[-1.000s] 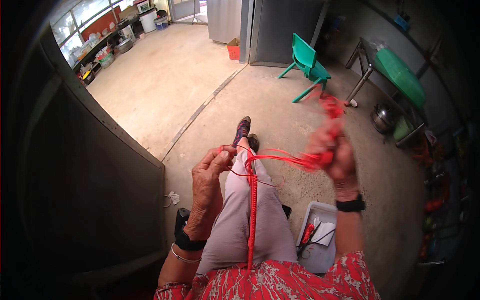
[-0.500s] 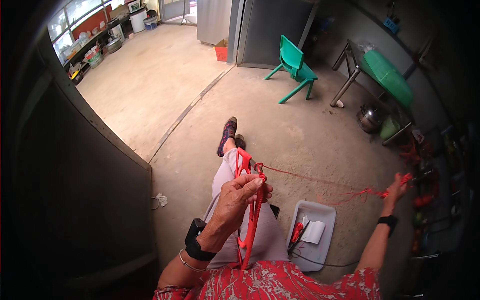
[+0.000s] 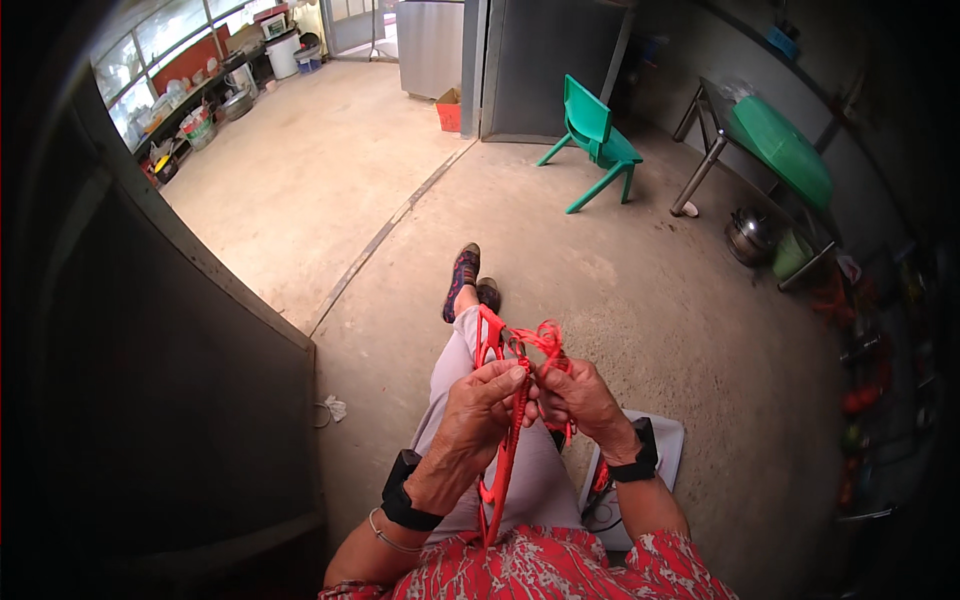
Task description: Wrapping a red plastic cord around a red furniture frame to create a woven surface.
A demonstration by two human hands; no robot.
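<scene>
Right hand point(image 3: 590, 402) back from far right to beside left hand point(image 3: 482, 408) | left pinches braided red cord point(image 3: 508, 455) above lap point(image 3: 545, 492) | right pinches loose red strands point(image 3: 548, 342) | firm left pinch, untangled strands likely keep tension even

Seemingly a home, concrete floor point(image 3: 640, 290), green chair point(image 3: 588, 110), metal pot point(image 3: 750, 235), white bucket point(image 3: 283, 58)

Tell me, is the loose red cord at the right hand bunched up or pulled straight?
Bunched up: the loose red cord shows as tangled loops above the right hand in the picture, with a short bit hanging below.
</scene>
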